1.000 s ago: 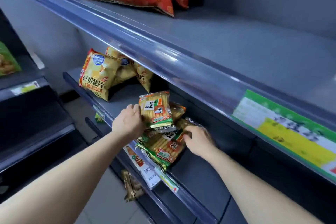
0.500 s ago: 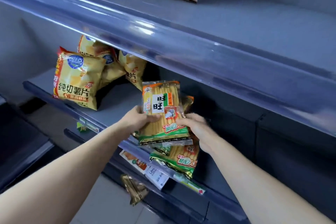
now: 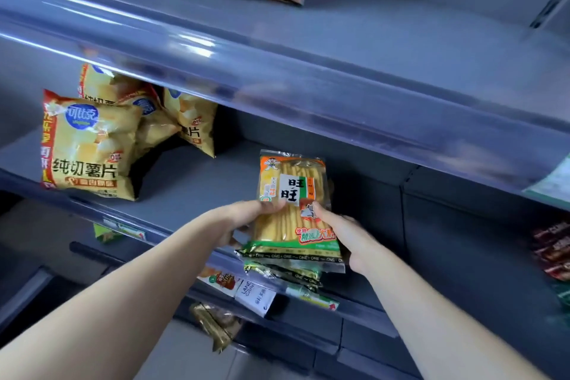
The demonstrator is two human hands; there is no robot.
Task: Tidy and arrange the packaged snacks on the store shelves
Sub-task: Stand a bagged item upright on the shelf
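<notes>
Orange snack pack (image 3: 293, 185), seemingly between fingers (image 3: 322, 216)

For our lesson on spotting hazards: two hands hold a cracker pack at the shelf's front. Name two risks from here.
The pack is held by its lower half between the left hand and right hand; it may tip or its crackers crack. The packs beneath overhang the shelf edge and could slide off if nudged.

Cool, rather dim light falls from above, and white glare streaks run along the clear plastic shelf edge (image 3: 197, 46). Deep shadow sits behind the yellow chip bags (image 3: 89, 145) and under the lower shelves (image 3: 308, 339). The wide lens bends the shelf lines, and the right border is smeared with blur.
</notes>
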